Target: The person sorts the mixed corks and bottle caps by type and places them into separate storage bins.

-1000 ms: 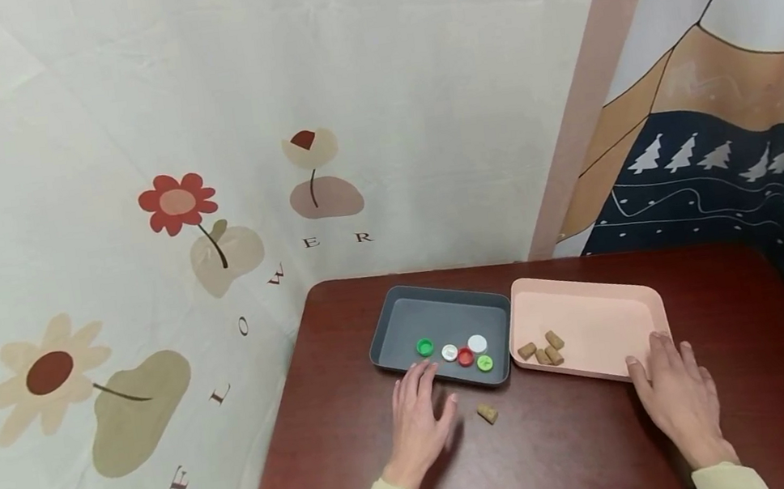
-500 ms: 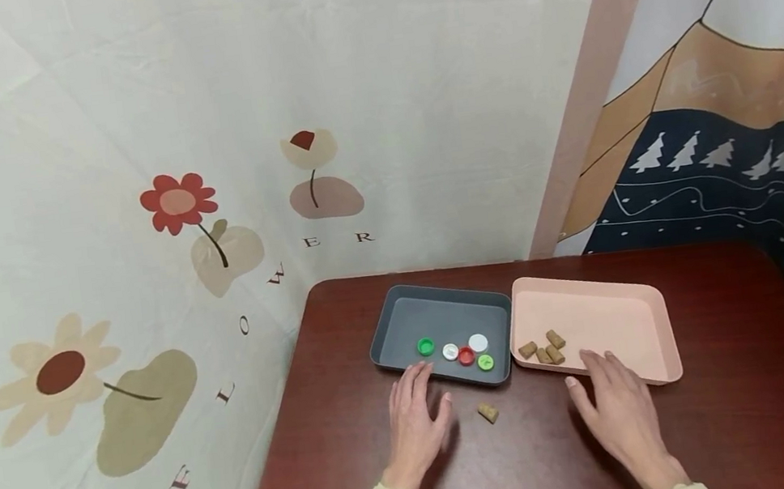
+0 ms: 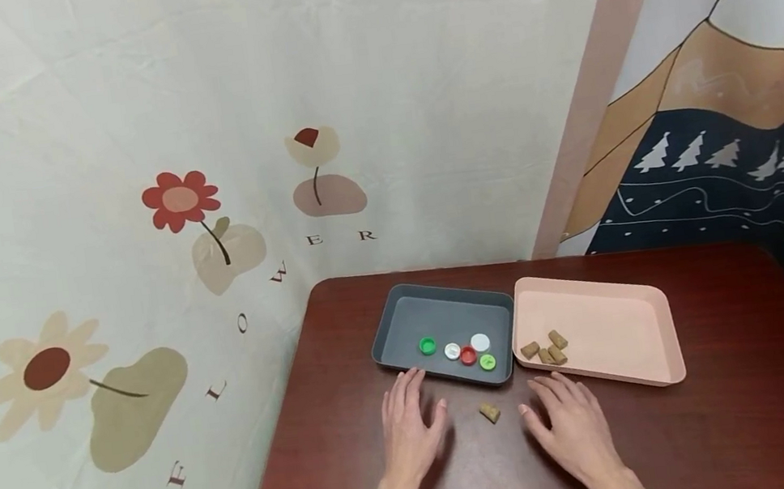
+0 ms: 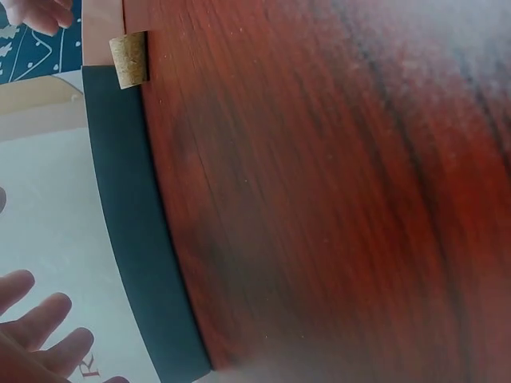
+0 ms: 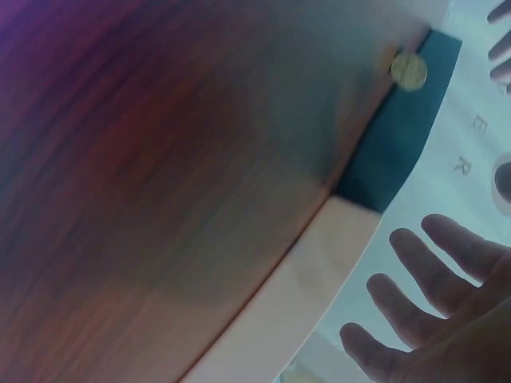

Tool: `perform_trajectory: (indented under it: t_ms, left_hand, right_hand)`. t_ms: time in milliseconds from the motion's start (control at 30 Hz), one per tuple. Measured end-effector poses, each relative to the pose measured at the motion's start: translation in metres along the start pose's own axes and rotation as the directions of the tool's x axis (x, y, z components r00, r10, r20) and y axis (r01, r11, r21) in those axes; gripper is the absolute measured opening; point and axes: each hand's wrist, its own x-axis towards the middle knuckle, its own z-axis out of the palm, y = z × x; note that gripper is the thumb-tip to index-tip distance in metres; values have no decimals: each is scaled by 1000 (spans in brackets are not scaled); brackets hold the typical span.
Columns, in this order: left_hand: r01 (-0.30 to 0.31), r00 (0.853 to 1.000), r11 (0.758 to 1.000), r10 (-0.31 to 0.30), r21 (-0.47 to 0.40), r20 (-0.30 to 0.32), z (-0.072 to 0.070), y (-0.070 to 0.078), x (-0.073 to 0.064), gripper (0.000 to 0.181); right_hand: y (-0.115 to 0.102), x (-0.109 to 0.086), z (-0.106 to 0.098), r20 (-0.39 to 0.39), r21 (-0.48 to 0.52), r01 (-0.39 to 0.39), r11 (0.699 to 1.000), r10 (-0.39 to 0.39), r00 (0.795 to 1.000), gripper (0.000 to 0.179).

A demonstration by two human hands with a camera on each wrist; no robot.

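Note:
A single cork (image 3: 489,413) lies on the table between the two hands, in front of the trays; the left wrist view shows its speckled side and the right wrist view its round end. My left hand (image 3: 410,436) is at the near edge of the dark grey tray (image 3: 391,326), fingers spread and nothing held. My right hand (image 3: 572,428), also bare, is just in front of the pink tray (image 3: 615,323), its thumb toward the cork. Several corks (image 3: 557,355) lie in the pink tray's near left corner. The grey tray holds several bottle caps, among them a red cap (image 3: 468,356) and a green cap (image 3: 427,346).
The trays stand side by side on a dark red-brown wooden table (image 3: 744,364). Behind them hangs a pale cloth (image 3: 420,110) with printed flowers, and a dark printed cloth (image 3: 709,197) is at the right.
My right hand has moved left, from the pink tray's right end to the table before its left part. The pink tray's right end shifted slightly nearer at first. The left hand has barely moved.

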Motion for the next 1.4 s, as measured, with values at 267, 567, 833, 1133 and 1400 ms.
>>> perform_trajectory:
  t_ms: [267, 567, 833, 1133, 1400]
  left_hand:
    - [6, 1000, 1000, -6, 17, -12, -1, 1, -7, 57]
    - [7, 1000, 1000, -7, 29, -5, -4, 2, -13, 56]
    - [29, 1000, 999, -29, 25, 12, -5, 1, -17, 57]
    - [54, 998, 999, -54, 3, 29, -5, 4, -18, 54]
    - [45, 999, 999, -46, 3, 27, -2, 5, -18, 54]
  right_hand:
    - [-16, 1, 21, 98, -47, 39, 998, -35, 995, 44]
    - [-31, 4, 37, 96, -121, 61, 991, -50, 994, 42]
    - [-39, 7, 47, 100, -154, 62, 986, -47, 994, 35]
    - [-40, 7, 47, 48, -134, 101, 986, -95, 994, 28]
    - [-39, 5, 37, 82, -49, 64, 997, -60, 995, 24]
